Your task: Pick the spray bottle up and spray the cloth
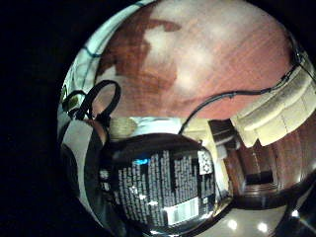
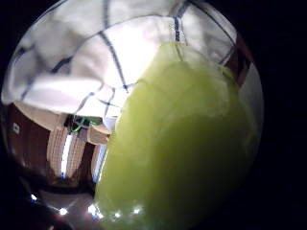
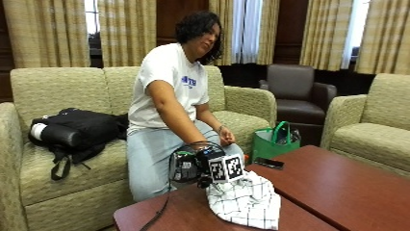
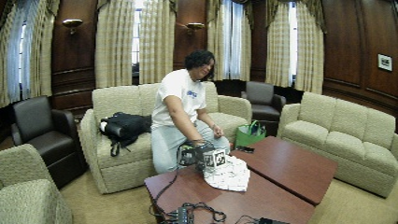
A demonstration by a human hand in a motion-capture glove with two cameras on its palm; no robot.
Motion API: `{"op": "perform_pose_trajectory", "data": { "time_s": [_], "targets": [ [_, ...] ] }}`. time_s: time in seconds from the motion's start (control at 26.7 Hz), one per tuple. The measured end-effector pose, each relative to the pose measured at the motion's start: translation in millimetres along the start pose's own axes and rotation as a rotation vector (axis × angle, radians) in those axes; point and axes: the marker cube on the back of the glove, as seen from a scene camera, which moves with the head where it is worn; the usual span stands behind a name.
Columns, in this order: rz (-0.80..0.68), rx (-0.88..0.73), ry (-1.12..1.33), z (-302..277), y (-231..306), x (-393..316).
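Palm cams: spray bottle (image 1: 163, 190) fills most of the little-finger-side view, black label with white print and a barcode facing the palm. In the thumb-side view its yellow-green liquid body takes up about half the picture, with the white cloth (image 2: 96, 57) with dark grid lines right behind it. So the bottle is close against the palm, next to the cloth.

Outside view: right hand (image 3: 204, 161) in the black glove sits just above the near desk (image 3: 185, 214), beside the crumpled cloth, which lies on the desk top. Fingers are hidden behind the gear on the glove, so I cannot tell how far the hands are closed or whether the bottle is actually gripped.

Farther back: the person's bare left hand (image 3: 226, 137) rests on their lap, a black phone (image 3: 269, 163) on the second desk, a green bag (image 3: 274, 142) on the floor, a black backpack (image 3: 73, 130) on the sofa (image 3: 57, 91).
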Motion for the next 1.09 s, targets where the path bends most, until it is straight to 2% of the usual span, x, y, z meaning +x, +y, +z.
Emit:
{"op": "perform_pose_trajectory", "data": {
  "time_s": [0.19,0.52,0.82,1.09],
  "targets": [
    [-0.098,0.086,-0.030,-35,44,-10],
    [-0.293,0.303,-0.224,-110,151,-29],
    [-0.652,0.498,-0.515,-164,237,-37],
    [-0.923,0.681,-0.635,-178,270,-91]
  ]
}}
